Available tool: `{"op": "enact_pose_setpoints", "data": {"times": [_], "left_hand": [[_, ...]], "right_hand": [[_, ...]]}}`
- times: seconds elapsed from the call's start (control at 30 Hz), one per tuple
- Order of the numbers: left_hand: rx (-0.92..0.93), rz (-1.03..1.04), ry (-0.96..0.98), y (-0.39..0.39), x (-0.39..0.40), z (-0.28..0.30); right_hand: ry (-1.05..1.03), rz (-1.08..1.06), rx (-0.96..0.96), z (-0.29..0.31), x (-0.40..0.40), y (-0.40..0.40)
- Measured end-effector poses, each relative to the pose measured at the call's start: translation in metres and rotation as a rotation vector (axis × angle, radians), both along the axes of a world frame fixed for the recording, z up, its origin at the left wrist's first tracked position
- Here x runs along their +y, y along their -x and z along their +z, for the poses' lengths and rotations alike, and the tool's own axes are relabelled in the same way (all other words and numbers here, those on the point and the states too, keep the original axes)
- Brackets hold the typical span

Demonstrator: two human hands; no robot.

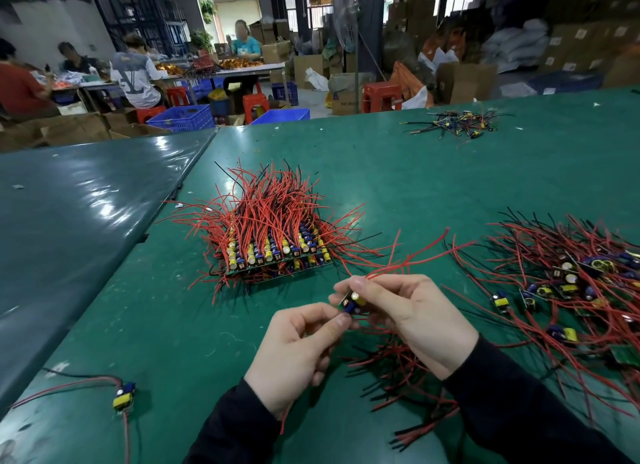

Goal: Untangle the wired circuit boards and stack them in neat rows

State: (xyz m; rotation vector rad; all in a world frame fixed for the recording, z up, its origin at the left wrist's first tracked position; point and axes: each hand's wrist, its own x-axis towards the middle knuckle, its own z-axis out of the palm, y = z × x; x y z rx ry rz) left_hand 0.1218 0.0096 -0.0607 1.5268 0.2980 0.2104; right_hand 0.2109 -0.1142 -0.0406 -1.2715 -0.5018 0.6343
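Both hands [360, 321] pinch one board [353, 302] at its edges, fingers closed on it. Light, rigid; limp wires [408, 256] snag. Hold board, not leads.

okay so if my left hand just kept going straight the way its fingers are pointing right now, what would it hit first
Almost at once the small circuit board that both hands pinch: the left hand points up and right at it. Past that, the right hand. Depth is hard to judge from one view.
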Motion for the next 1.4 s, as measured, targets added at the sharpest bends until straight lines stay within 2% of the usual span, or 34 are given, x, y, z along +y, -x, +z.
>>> {"op": "enact_pose_setpoints", "data": {"times": [0.07,0.17,0.3,0.37,0.47,0.57,0.67,0.77,0.93,1.03,1.2,1.3,1.4], "left_hand": [[-0.039,0.021,-0.057,-0.001,-0.001,-0.001],[-0.148,0.089,-0.240,-0.003,-0.001,-0.002],[-0.175,0.208,-0.369,-0.006,-0.003,-0.008],[-0.159,0.207,-0.315,-0.007,-0.002,-0.008],[-0.097,0.123,-0.111,-0.005,0.000,-0.007],[-0.117,0.077,-0.072,-0.004,0.003,-0.008],[-0.143,0.086,-0.053,-0.005,0.004,-0.008],[-0.134,0.051,-0.042,-0.005,0.004,-0.008],[-0.022,-0.102,0.059,-0.004,0.002,-0.009],[-0.025,-0.105,0.037,-0.004,0.002,-0.008],[-0.087,0.036,-0.107,-0.005,0.000,-0.010],[-0.066,0.062,-0.076,-0.005,0.002,-0.010],[0.007,-0.018,-0.005,-0.004,0.004,-0.009]], "right_hand": [[0.004,-0.031,-0.006,0.000,0.001,0.001],[0.026,-0.060,-0.035,-0.003,0.003,0.001],[0.048,-0.100,-0.033,-0.006,0.006,0.001],[0.027,-0.113,0.002,-0.007,0.006,-0.001],[-0.014,-0.157,0.061,-0.006,0.004,-0.005],[-0.056,-0.109,0.111,-0.003,0.001,-0.008],[0.024,0.033,-0.001,0.000,-0.004,-0.008],[0.116,-0.010,-0.149,-0.003,-0.006,-0.010],[0.159,-0.084,-0.105,-0.006,-0.003,-0.012],[0.134,-0.082,-0.042,-0.005,-0.003,-0.012],[0.112,-0.118,-0.049,-0.007,-0.002,-0.011],[0.073,-0.152,-0.053,-0.005,-0.001,-0.010],[0.029,-0.210,-0.064,-0.003,-0.003,-0.013]]}}
